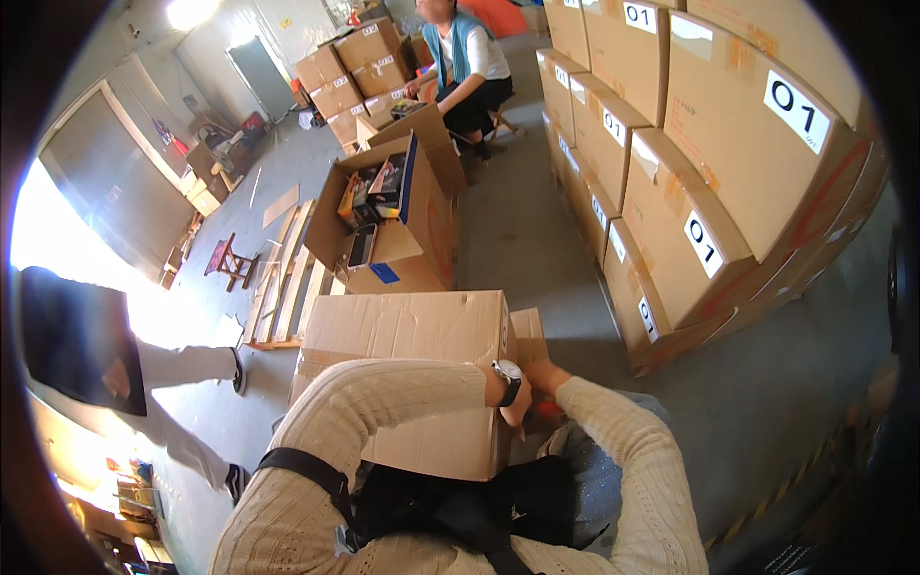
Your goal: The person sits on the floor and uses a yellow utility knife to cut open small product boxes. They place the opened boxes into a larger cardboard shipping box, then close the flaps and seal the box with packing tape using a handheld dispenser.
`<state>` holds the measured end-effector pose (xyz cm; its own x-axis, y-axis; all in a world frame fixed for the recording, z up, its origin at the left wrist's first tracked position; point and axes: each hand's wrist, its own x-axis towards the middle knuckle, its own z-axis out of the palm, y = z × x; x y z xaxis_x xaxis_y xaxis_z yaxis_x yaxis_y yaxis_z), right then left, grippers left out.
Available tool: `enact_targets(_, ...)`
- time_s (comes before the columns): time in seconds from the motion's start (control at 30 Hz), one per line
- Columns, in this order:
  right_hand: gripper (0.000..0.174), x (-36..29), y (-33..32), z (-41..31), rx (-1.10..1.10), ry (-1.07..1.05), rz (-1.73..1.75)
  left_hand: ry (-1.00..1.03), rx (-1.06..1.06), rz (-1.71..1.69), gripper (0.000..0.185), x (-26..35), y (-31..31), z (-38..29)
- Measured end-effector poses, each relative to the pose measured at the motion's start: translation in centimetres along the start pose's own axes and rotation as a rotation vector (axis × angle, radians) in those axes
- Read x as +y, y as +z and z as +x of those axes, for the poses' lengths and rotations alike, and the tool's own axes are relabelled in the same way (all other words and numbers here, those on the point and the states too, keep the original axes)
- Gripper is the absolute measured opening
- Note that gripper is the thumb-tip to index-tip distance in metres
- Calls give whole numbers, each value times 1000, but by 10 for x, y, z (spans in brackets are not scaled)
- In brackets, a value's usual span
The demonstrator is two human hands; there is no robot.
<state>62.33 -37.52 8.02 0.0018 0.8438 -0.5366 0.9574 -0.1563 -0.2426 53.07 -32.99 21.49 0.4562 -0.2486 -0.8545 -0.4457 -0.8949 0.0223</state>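
A large cardboard carton (402,327) lies right before me, its broad face turned up. My left forearm crosses over it, and my left hand (514,402), with a wristwatch (507,371) on the wrist, reaches past its right edge. Close beside it, my right hand (546,377) is by a cardboard flap (528,330) that sticks out from that side. The fingers of both hands are mostly hidden, so what they grip cannot be made out. A small red thing (548,408) shows just below the hands.
Beyond stands an open carton (431,244) holding printed boxes (388,180) and a phone (361,246). Wooden pallet (287,273) and folding stool (228,262) are left. Numbered cartons (719,144) are stacked right. One person (467,65) sits ahead; another (86,345) stands left.
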Motion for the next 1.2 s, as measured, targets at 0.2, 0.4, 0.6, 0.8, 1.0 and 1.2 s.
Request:
enact_targets(0.2,56,7,-6,-10,-60,154,32,-24,-333,-191,84,-9,4,58)
enact_targets(0.4,57,53,-72,-39,197,393,259,27,-452,-85,80,7,-4,90)
enact_targets(0.6,90,82,-98,-51,1018,428,778,64,-472,-9,76,22,-10,106)
enact_targets(0.8,50,83,-137,-50,970,-613,2363,114,-494,29,72,30,-11,118)
enact_targets(1.0,58,71,-153,-31,604,-827,2535,229,-455,127,68,41,-18,122)
enact_targets(1.2,75,83,-149,2,518,-676,2371,180,294,-369,49,53,5,3)
